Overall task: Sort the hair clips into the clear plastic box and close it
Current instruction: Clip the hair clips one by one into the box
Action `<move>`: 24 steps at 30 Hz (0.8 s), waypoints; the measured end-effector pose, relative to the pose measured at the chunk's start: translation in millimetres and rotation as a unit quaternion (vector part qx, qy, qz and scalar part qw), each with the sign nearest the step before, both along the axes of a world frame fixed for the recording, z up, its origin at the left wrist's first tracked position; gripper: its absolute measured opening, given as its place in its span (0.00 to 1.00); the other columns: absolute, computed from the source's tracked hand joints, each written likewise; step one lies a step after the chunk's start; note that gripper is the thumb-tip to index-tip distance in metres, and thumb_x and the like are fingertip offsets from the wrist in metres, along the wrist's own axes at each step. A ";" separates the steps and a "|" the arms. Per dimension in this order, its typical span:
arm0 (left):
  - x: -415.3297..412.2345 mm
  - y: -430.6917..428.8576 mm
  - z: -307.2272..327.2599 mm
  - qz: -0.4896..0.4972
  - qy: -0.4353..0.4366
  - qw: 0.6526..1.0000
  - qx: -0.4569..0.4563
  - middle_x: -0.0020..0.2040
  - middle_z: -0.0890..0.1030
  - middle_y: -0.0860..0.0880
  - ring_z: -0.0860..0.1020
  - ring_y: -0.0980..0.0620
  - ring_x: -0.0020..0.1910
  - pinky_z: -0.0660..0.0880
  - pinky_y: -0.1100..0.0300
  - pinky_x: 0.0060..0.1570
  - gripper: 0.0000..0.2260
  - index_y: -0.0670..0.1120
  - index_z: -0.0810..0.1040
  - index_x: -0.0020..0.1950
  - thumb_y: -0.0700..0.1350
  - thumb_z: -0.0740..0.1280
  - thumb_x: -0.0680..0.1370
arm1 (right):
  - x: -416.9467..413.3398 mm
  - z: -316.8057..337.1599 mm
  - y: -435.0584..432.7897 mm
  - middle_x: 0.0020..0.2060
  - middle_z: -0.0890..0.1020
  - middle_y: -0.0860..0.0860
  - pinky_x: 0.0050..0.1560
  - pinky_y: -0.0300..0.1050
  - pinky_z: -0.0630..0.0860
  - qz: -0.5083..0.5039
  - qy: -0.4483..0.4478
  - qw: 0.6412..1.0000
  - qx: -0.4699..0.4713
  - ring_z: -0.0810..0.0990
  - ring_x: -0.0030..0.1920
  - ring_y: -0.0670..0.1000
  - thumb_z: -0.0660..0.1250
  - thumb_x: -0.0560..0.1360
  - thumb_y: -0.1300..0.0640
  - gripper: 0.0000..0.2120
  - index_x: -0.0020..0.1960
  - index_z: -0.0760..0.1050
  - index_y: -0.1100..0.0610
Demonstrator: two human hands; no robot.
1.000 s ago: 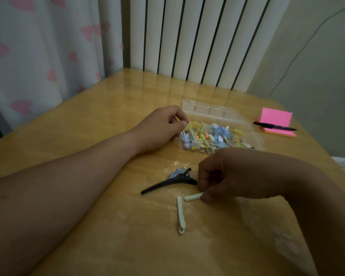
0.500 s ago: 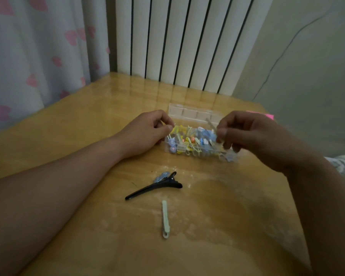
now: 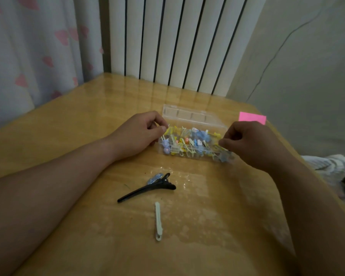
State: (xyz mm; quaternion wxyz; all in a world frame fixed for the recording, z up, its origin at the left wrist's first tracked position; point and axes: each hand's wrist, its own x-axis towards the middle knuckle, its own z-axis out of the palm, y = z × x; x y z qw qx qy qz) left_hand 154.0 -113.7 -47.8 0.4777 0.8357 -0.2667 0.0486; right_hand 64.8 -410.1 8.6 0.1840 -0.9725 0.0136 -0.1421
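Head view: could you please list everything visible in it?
table: one, light wood, underneath.
clear plastic box: one, transparent, lid open, table centre.
small clips: many, yellow, blue, pink, inside box.
black clip: one, black, table, before box.
blue clip: one, blue, beside black clip.
pale clip: one, pale green, nearest camera.
sticky notes: one pad, pink, far right.
radiator: one, white, behind table.
curtain: one, white with pink hearts, left.
left hand: one, pinches box's left end.
right hand: one, curled at box's right end.

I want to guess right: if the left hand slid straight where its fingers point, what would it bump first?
The clear plastic box: the left hand points at its left end, fingertips seemingly touching it.
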 end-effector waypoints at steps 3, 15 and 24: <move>-0.6 -0.3 0.5 0.000 0.001 1.000 0.001 0.38 0.81 0.52 0.79 0.60 0.36 0.75 0.64 0.40 0.03 0.53 0.82 0.56 0.48 0.68 0.84 | 2.1 -6.5 2.2 0.38 0.83 0.44 0.44 0.54 0.83 -0.008 -0.001 1.000 -0.028 0.82 0.40 0.47 0.76 0.77 0.46 0.07 0.44 0.80 0.47; -1.1 -0.6 1.5 0.002 0.005 1.000 -0.005 0.37 0.81 0.52 0.79 0.59 0.37 0.78 0.55 0.45 0.03 0.53 0.82 0.55 0.48 0.69 0.84 | 5.6 -13.2 7.2 0.30 0.82 0.47 0.32 0.43 0.73 -0.025 -0.015 0.998 -0.050 0.79 0.30 0.48 0.67 0.81 0.38 0.19 0.42 0.85 0.51; -0.7 -0.3 1.0 0.002 0.003 1.000 -0.002 0.37 0.81 0.52 0.78 0.61 0.35 0.76 0.58 0.42 0.03 0.53 0.82 0.55 0.48 0.68 0.84 | 4.1 -13.0 14.1 0.38 0.83 0.43 0.38 0.44 0.77 0.003 -0.043 0.999 -0.010 0.80 0.37 0.44 0.69 0.81 0.43 0.12 0.45 0.84 0.49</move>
